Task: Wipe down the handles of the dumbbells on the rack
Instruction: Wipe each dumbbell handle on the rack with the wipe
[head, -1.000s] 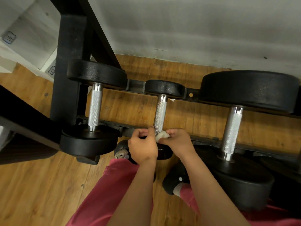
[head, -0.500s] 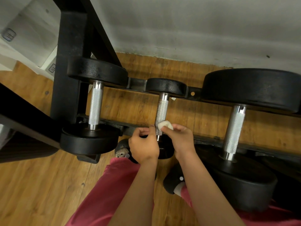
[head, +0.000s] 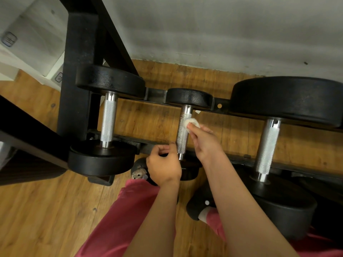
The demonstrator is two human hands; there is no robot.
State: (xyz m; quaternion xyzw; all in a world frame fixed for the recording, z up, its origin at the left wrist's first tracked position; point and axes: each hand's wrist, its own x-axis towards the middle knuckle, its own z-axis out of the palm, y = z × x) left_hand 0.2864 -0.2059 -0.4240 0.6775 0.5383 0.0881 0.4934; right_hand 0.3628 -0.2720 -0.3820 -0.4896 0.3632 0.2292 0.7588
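The right hand (head: 206, 143) pinches a small white cloth wad (head: 191, 122) against the far part of the knurled silver handle (head: 182, 140) of the small black dumbbell (head: 188, 97), which lies across the black metal rack (head: 79, 71); the left hand (head: 164, 166) curls by the handle's near end. Whether it grips anything, I cannot tell.

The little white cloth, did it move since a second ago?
Yes. The right hand, pinching the white cloth, slid it up the middle dumbbell's handle, from the near end toward the far weight. The left hand stayed curled by the handle's near end. The left dumbbell, the big right dumbbell and the rack did not move.
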